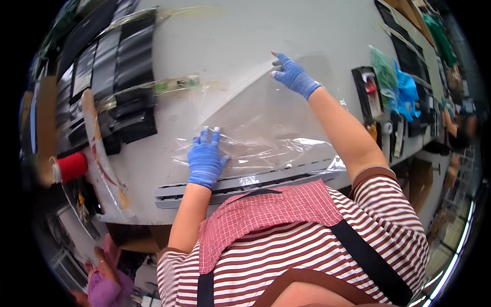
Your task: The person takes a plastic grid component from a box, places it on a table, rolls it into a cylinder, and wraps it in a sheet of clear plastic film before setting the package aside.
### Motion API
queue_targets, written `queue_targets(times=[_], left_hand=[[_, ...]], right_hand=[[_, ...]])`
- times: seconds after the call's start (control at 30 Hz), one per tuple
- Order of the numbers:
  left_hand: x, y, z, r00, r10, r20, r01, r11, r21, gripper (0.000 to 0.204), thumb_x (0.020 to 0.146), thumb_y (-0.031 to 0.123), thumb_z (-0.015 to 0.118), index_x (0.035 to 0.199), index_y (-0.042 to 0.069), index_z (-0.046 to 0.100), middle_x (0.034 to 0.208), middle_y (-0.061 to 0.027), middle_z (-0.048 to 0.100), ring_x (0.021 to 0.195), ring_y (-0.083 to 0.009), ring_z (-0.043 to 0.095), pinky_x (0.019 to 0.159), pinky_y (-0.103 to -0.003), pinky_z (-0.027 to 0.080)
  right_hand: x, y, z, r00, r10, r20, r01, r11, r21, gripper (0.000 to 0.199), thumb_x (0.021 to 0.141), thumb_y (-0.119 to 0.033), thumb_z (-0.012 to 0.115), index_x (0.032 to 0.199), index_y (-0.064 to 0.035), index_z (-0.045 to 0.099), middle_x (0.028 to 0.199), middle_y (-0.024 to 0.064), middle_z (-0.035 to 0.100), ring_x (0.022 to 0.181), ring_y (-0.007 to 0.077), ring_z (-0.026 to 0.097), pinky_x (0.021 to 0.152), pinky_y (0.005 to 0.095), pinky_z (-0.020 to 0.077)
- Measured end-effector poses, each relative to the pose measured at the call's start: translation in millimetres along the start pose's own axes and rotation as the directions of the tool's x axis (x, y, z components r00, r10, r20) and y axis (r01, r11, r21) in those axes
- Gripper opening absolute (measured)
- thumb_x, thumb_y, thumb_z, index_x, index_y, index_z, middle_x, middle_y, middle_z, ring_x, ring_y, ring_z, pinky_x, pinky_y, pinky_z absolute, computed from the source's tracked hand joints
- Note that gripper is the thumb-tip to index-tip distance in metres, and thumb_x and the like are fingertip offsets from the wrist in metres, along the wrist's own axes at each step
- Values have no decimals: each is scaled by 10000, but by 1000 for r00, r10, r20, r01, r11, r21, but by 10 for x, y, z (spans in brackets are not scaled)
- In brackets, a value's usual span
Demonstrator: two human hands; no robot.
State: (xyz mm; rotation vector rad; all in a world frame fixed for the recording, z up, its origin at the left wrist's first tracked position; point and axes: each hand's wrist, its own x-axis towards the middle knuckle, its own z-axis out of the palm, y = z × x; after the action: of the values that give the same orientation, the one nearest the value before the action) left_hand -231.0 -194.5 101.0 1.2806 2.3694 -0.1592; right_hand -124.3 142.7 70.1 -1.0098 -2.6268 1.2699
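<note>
Clear film lies beyond the grey rail, edge slanting away rightward; your left hand, spread open, is nearer the rail, right hand farther, can't tell if pinching.

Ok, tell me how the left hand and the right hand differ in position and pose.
The left hand is nearer the body, while the right hand reaches farther out over the table.
The left hand points mostly ahead, while the right hand points ahead and to the left.
Both wear blue gloves and are at the clear plastic sheet.
</note>
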Motion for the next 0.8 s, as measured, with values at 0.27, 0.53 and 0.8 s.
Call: queue_targets(times=[0.27, 0.53, 0.8], left_hand=[[4, 65, 13, 1000, -16, 2, 16, 997, -72, 930, 707, 414, 816, 1480, 139, 378, 1496, -170, 390, 1329, -373, 426, 1096, -449, 385], [-9, -252, 185, 981, 63, -182, -82, 992, -98, 848, 730, 373, 804, 1445, 136, 415, 1469, -184, 402, 1309, -382, 431, 1102, -456, 367], [-164, -1072, 244, 803, -464, -373, 364, 879, -308, 896, 705, 282, 834, 1460, 112, 381, 1351, -182, 503, 1263, -367, 470, 1032, -418, 421]], right_hand=[[-2171, 807, -1096, 882, 450, -138, -463, 775, -430, 681, 871, -587, 592, 1094, 55, 634, 1082, 330, 638, 1046, 476, 606, 898, 495, 484], [-2805, 999, -610, 808, 586, -65, -559, 797, 230, 195, 804, -197, 717, 848, -11, 675, 683, 16, 595, 610, 92, 544, 569, 262, 452], [-2536, 1224, -524, 827, 522, -210, -453, 839, 303, 107, 904, -128, 619, 930, -25, 604, 676, 30, 579, 552, 86, 527, 472, 265, 411]])
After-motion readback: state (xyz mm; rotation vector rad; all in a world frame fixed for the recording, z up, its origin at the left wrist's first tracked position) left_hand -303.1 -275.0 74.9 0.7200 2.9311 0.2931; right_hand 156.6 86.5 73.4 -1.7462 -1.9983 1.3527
